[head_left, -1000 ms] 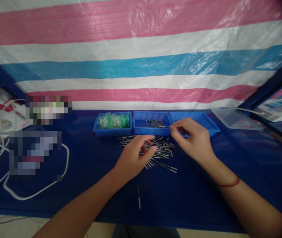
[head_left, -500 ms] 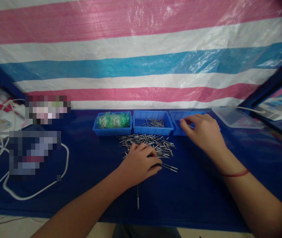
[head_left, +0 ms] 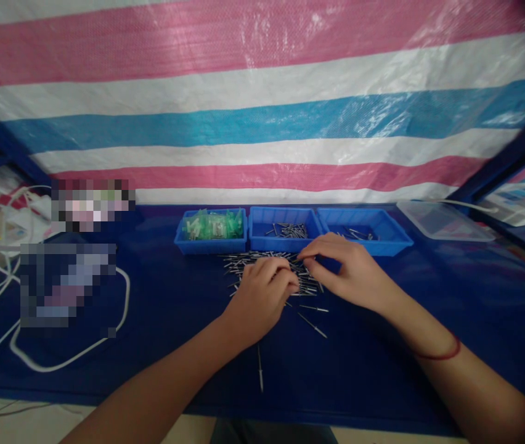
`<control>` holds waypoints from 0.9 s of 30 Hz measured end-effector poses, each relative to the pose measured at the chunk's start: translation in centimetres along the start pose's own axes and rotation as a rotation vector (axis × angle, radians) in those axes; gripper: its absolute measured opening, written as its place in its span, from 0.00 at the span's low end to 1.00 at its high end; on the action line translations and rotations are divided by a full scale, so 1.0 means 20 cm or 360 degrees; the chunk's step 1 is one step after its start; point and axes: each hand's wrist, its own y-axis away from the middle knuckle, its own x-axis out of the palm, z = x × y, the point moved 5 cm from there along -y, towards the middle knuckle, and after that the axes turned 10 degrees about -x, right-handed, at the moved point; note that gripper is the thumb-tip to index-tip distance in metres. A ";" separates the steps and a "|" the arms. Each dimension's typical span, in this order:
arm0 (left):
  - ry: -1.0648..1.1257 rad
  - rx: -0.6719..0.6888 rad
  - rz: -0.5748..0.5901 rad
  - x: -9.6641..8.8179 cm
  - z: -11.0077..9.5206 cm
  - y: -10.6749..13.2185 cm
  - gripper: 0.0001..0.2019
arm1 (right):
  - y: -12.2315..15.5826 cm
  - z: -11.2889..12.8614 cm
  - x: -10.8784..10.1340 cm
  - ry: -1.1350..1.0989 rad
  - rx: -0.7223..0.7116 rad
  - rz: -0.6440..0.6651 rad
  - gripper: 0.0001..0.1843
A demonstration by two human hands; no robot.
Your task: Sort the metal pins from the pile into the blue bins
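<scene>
A heap of thin metal pins (head_left: 244, 264) lies on the dark blue table, just in front of three blue bins. My left hand (head_left: 262, 299) rests on the near side of the heap with its fingers curled down into the pins. My right hand (head_left: 350, 271) is beside it on the heap's right side, fingertips pinched together over the pins. What either hand holds is too small to make out. The left bin (head_left: 210, 233) holds green plastic parts, the middle bin (head_left: 283, 231) holds metal pins, and the right bin (head_left: 364, 231) holds a few pins.
A single pin (head_left: 259, 367) lies near the table's front edge, and two more pins (head_left: 313, 322) lie loose right of my left hand. A white cable (head_left: 59, 361) loops on the left. A clear plastic tray (head_left: 442, 221) sits at the back right. A striped tarp hangs behind.
My right hand went from the middle bin to the right bin, then came back to the heap. My left hand stayed on the heap and shifted slightly.
</scene>
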 end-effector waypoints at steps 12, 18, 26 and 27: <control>0.0870 -0.0284 -0.0253 -0.08 0.05 -0.02 0.07 | -0.01 0.09 0.17 -0.0630 0.0016 0.0048 0.05; 0.0889 -0.0287 -0.0118 -0.08 0.07 -0.02 0.04 | -0.01 0.10 0.17 -0.0493 0.0066 0.0066 0.05; 0.0857 -0.0354 -0.0218 -0.09 0.09 -0.03 0.05 | -0.02 0.11 0.15 -0.0583 0.0071 0.0073 0.07; 0.0850 -0.0351 -0.0229 -0.09 0.09 -0.02 0.05 | -0.02 0.11 0.15 -0.0606 0.0094 0.0060 0.07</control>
